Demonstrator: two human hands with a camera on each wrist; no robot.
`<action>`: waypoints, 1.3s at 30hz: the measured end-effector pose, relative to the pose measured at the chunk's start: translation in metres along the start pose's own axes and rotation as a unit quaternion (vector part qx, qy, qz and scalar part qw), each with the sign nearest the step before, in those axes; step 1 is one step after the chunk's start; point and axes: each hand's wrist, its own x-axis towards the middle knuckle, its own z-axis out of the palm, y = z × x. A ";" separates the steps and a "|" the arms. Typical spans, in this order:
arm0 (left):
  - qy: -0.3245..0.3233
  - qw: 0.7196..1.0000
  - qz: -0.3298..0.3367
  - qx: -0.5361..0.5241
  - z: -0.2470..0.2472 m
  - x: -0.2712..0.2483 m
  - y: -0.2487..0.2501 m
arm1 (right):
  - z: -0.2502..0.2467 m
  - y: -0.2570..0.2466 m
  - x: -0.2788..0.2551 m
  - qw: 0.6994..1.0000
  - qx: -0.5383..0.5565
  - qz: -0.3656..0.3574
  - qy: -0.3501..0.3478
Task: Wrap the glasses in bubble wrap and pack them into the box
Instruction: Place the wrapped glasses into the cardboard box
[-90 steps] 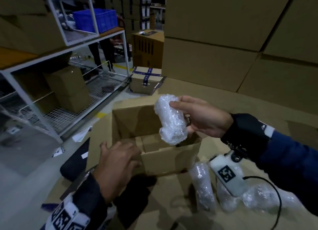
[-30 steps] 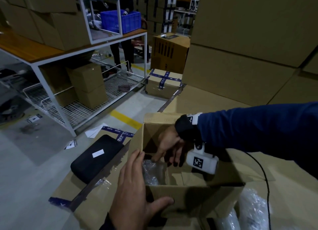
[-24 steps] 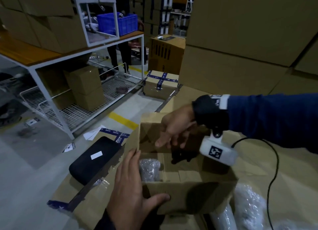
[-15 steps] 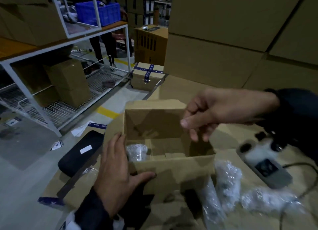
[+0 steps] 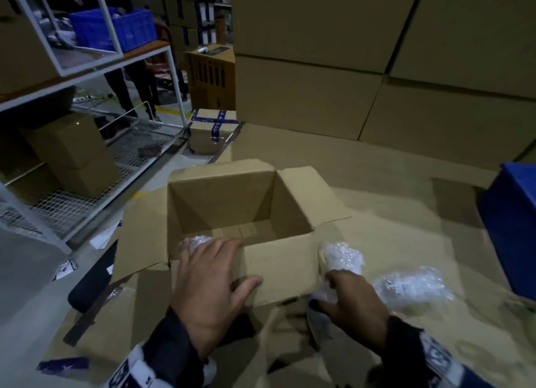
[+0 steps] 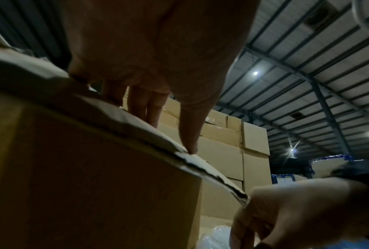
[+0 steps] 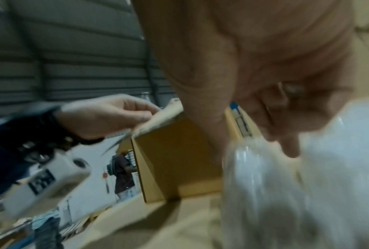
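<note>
Glasses in bubble wrap are all over this shot. 1 wrapped glass (image 5: 195, 241) already sits inside the open cardboard box (image 5: 278, 268), tucked in the near left corner and half hidden behind the left hand (image 5: 207, 292). That hand lies over the box's near wall with its fingers (image 5: 214, 251) straight and spread over the rim, thumb stretched along the outside face, so it's pressing on the cardboard, not gripping it. The left wrist view shows the fingertips resting right on the torn top edge.

The right hand (image 5: 352, 303) is down on the cardboard-covered surface (image 5: 406, 213) just right of the box, fingers curled round a second wrapped glass (image 5: 342, 258) that pokes up beside the box's right corner. The right wrist view is blurry but shows the wrap bunched under the fingers. A third wrapped bundle (image 5: 412, 286) lies on the surface just right of that hand, nobody touching it.

Off to the right there's a blue crate (image 5: 513, 228), a taped small box (image 5: 213, 130) farther back, big stacked cartons (image 5: 319, 68) behind, and a white wire rack (image 5: 87, 167) on the left.
</note>
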 end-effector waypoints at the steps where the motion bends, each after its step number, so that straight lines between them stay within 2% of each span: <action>1: 0.001 1.000 -0.002 0.006 0.000 0.000 0.001 | 0.006 -0.002 0.002 0.999 0.027 0.011 0.019; 3: -0.007 1.000 -0.012 0.006 0.000 0.000 0.004 | 0.015 -0.004 0.006 0.997 0.048 0.034 0.047; 6: -0.016 0.999 -0.032 -0.004 0.001 0.000 0.005 | 0.021 -0.007 0.010 0.998 0.037 0.045 0.032; 10: 0.002 1.000 -0.025 0.005 0.004 -0.001 0.006 | 0.018 -0.016 0.010 0.997 0.061 0.051 -0.008; 16: -0.008 0.999 -0.049 0.008 0.003 -0.002 0.007 | 0.020 -0.009 0.009 0.988 0.119 0.098 0.010; 22: -0.010 0.998 -0.057 0.012 0.003 -0.002 0.007 | -0.002 0.009 -0.015 0.989 0.107 0.104 0.023; 28: -0.022 0.998 -0.066 0.003 0.002 0.000 0.006 | -0.038 0.025 -0.044 0.964 0.233 0.127 0.026; 33: -0.015 0.998 -0.048 -0.027 -0.001 0.001 0.008 | -0.098 -0.002 -0.064 0.904 0.422 0.068 -0.002; 35: -0.014 0.996 -0.057 -0.064 -0.006 0.002 0.009 | -0.118 -0.019 -0.063 0.895 0.445 0.028 -0.003; 39: 0.077 0.993 -0.021 -0.087 -0.022 0.005 -0.006 | -0.147 -0.060 -0.029 0.895 0.444 -0.040 -0.015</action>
